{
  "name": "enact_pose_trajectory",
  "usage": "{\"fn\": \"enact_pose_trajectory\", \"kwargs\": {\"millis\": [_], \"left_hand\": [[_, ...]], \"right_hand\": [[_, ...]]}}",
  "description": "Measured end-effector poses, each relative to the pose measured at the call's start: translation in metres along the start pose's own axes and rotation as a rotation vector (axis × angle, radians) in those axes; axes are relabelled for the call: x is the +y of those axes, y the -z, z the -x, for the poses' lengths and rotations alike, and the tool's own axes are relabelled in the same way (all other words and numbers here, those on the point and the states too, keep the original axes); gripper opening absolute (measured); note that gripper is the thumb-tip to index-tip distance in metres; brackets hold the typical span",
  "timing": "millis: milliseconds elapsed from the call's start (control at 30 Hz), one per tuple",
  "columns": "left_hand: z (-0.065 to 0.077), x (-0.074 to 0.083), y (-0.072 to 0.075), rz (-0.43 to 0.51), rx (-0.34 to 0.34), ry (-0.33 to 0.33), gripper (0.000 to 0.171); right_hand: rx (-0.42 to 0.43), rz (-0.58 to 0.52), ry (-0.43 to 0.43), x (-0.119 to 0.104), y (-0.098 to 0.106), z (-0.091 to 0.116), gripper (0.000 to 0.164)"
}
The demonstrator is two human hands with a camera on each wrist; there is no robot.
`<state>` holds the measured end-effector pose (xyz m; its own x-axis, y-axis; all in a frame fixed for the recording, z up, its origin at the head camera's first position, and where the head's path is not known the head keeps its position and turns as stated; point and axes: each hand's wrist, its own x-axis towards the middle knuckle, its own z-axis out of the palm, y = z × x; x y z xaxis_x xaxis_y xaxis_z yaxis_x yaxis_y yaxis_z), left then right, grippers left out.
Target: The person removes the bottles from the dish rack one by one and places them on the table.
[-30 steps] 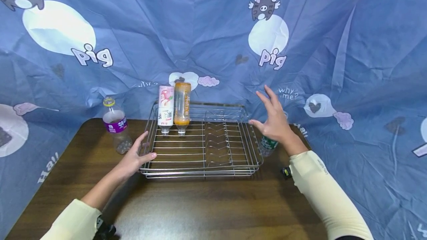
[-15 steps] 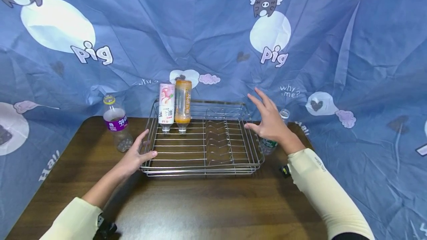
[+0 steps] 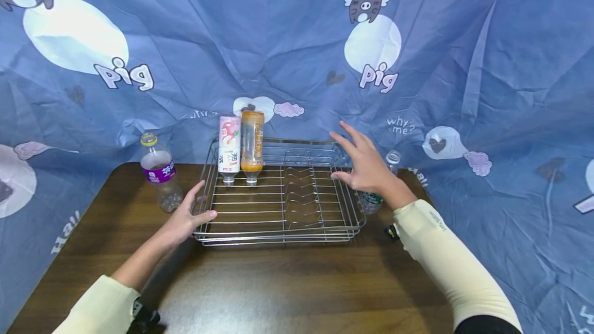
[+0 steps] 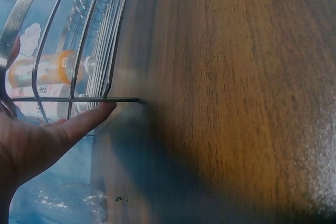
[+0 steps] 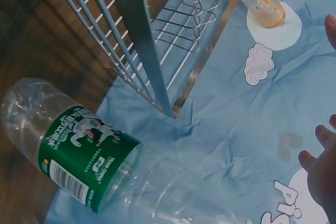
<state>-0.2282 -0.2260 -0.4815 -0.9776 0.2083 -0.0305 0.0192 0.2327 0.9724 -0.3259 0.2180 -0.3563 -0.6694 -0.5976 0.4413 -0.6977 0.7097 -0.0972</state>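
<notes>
A metal wire dish rack sits on the table. My left hand rests at its left front corner, fingers spread, thumb over the rim; the left wrist view shows the thumb straight against the end wires. My right hand hovers by the rack's right rim, thumb and fingers apart, holding nothing. Two bottles stand upside down in the rack's back left: a white-and-pink labelled one and an orange-tinted one. Behind my right hand, a clear green-labelled bottle stands right of the rack.
A clear bottle with a yellow cap and purple label stands upright left of the rack. Wavy wire dividers fill the rack's right half. A blue printed cloth hangs behind the brown wooden table.
My right hand has moved left toward the rack's right rim, uncovering more of the green-labelled bottle's top. The left hand stays at the corner.
</notes>
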Motion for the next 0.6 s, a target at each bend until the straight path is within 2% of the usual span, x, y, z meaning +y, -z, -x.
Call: {"fn": "enact_pose_trajectory", "kwargs": {"millis": [267,467,600], "left_hand": [[-0.001,-0.002,-0.001,0.001,0.008,-0.018,0.093],[-0.001,-0.002,-0.001,0.006,0.009,-0.024,0.093],[0.000,-0.001,-0.001,0.012,0.006,-0.029,0.093]], "right_hand": [[-0.076,0.078,0.089,-0.012,-0.002,-0.016,0.097],[-0.151,0.113,0.100,-0.020,-0.008,-0.021,0.098],[-0.163,0.139,0.130,-0.022,-0.013,-0.022,0.098]]}}
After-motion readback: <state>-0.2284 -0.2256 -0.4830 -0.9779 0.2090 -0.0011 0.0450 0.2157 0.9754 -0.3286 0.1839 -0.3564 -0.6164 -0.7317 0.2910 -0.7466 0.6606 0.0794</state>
